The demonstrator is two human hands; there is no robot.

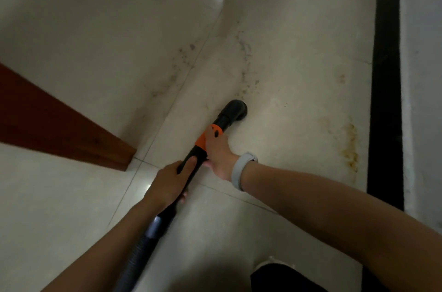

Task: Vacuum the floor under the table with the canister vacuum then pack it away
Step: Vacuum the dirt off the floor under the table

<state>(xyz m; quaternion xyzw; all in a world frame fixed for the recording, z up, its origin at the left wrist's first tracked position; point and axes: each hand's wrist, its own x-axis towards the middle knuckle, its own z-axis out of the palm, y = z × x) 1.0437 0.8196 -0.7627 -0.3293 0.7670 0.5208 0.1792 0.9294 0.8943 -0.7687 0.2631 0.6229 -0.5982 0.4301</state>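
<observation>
At nine o'clock a reddish wooden board (64, 124) lies on the tiled floor (287, 76). My left hand (169, 184) wraps the black vacuum wand (191, 160) near centre; my right hand (218, 150), wristband (241, 169) on, grips its orange collar (203, 140). The nozzle (235, 110), toward one o'clock, seems to touch the floor. A dark strip (385, 76) runs at three.

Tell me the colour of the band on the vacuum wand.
Orange band, seen in the head view, on the black wand.
</observation>
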